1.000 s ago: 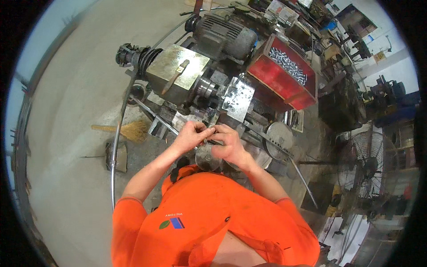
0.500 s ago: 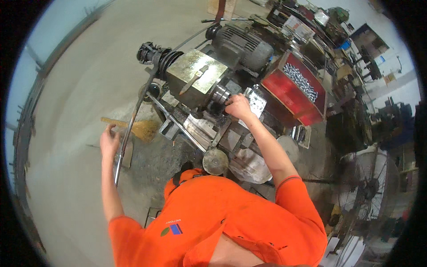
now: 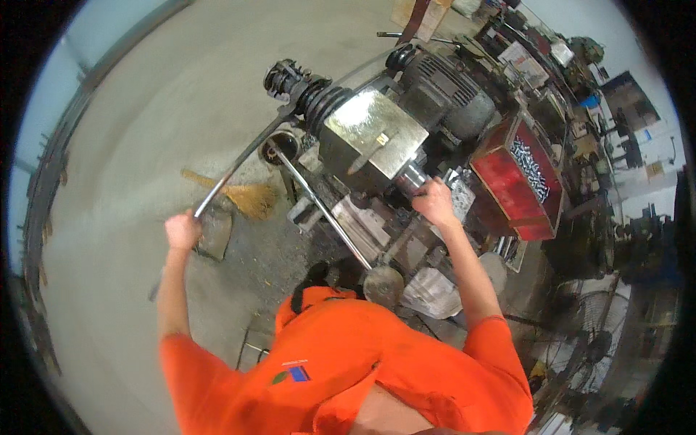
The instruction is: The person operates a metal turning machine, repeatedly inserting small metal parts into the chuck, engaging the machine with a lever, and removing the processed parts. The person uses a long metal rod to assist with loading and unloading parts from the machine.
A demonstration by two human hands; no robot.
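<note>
Fingers of the left hand [image 3: 182, 230] are curled tight around a long, thin, curved grey metal lever bar [image 3: 239, 163] — full fist grip near its lower end. That bar runs up and to the right toward the black ribbed pulley end [image 3: 308, 94] of a big greasy grey metal machine [image 3: 377, 138].

The right hand [image 3: 433, 201] is pressed against the short steel spindle stub [image 3: 412, 176] sticking out of the machine's boxy shiny housing. Its fingers look closed over the part, but I can't tell how tightly, since the back of the hand covers them.

Stuff around: a second straight steel rod [image 3: 319, 206] slants down from the machine to a round metal disc [image 3: 383, 283], crossing the space between the two arms. A red metal tray of small silvery parts [image 3: 518, 181] sits just right of the right hand. A straw broom [image 3: 243, 196] lies on the grey concrete floor [image 3: 145, 116] near the left fist, beside a flat grey block [image 3: 215, 232].

Pose — left arm out wide with the forearm up, right arm stretched forward, both in orange sleeves [image 3: 348, 362].
</note>
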